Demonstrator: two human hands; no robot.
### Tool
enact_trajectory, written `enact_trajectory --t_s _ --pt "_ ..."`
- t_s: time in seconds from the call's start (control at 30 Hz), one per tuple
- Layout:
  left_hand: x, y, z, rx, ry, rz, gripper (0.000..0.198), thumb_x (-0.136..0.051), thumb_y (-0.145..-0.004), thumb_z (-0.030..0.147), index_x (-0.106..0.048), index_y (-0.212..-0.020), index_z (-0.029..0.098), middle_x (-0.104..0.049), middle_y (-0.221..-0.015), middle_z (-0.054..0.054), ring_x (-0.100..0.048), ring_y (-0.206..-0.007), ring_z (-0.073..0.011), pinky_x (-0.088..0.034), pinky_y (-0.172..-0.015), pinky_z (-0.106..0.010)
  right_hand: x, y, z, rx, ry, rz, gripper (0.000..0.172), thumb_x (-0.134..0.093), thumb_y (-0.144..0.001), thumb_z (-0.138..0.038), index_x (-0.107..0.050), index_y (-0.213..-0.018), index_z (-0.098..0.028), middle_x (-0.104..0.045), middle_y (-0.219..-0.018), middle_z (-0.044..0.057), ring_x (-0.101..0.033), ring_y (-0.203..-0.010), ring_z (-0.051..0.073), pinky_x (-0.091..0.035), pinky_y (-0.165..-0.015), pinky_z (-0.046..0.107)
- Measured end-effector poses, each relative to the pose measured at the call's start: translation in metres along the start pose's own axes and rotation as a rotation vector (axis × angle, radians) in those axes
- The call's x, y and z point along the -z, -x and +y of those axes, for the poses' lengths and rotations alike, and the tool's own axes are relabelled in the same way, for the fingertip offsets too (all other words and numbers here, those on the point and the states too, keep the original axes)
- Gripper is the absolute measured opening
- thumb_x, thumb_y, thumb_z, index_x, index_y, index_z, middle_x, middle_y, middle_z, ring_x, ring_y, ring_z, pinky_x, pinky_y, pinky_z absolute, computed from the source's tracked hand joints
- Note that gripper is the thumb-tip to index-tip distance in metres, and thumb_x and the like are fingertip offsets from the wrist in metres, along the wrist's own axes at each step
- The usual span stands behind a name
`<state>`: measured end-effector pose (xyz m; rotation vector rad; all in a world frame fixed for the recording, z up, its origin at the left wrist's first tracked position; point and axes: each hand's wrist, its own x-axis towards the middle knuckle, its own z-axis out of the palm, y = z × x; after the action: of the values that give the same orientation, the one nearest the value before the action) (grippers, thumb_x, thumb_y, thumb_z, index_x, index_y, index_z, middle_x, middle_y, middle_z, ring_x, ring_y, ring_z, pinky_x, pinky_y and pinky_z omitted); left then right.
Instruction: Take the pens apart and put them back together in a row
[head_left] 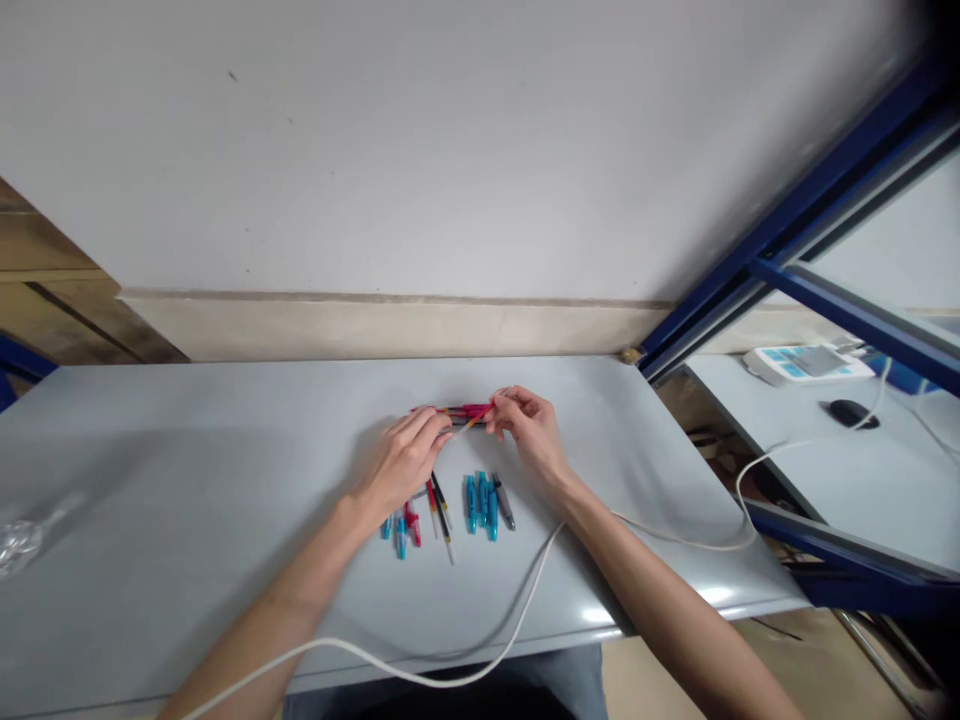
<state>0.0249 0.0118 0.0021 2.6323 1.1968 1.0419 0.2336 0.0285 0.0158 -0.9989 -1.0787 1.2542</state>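
Between both hands a thin pen refill [472, 422] slants across, with a clear end, a yellowish middle and a red part. My left hand [405, 455] is closed around its clear lower end. Fingers of my right hand [529, 430] pinch the red upper end. Just behind lie red and dark pen parts [471, 409], partly hidden by both hands. Several loose refills [442, 510], red and black, rest below my left hand, beside small blue pieces [401, 540] and pink pieces [414, 527]. Blue pen barrels [482, 498] and a grey one [504, 502] lie nearer my right wrist.
A white cable [420, 682] loops across the grey table [225, 480] and under my right arm. Crumpled clear plastic [21, 545] lies at far left. Past the blue frame [750, 240] at right are a white device [806, 362] and a black mouse [853, 413].
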Motion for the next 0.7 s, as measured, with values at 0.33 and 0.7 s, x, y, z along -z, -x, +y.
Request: enact_trajectory --t_s 0.33,0.7 --pt "0.0000 0.0053 0.0024 0.084 0.146 -0.025 0.017 -0.042 -0.105 0.024 -0.059 -0.108 0.021 -0.065 -0.100 -0.005 -0.064 -0.090 -0.0175 -0.050 -0.080 -0.029 -0.0023 0.0036 -0.0006 0.077 0.022 -0.006 0.023 -0.071 -0.087 -0.039 -0.063 -0.084 -0.018 -0.073 -0.071 0.005 -0.067 -0.057 0.017 -0.051 -0.055 0.029" --pt "0.0070 0.0040 0.0040 0.099 0.175 -0.040 0.020 -0.039 -0.106 0.024 -0.059 -0.103 0.021 -0.064 -0.095 -0.005 -0.062 -0.084 -0.0163 -0.048 -0.077 -0.029 -0.0014 0.0071 -0.0021 0.074 0.049 -0.068 0.033 -0.069 -0.087 -0.051 -0.064 -0.090 -0.019 -0.074 -0.075 0.005 -0.072 -0.066 0.020 -0.059 -0.067 0.036"
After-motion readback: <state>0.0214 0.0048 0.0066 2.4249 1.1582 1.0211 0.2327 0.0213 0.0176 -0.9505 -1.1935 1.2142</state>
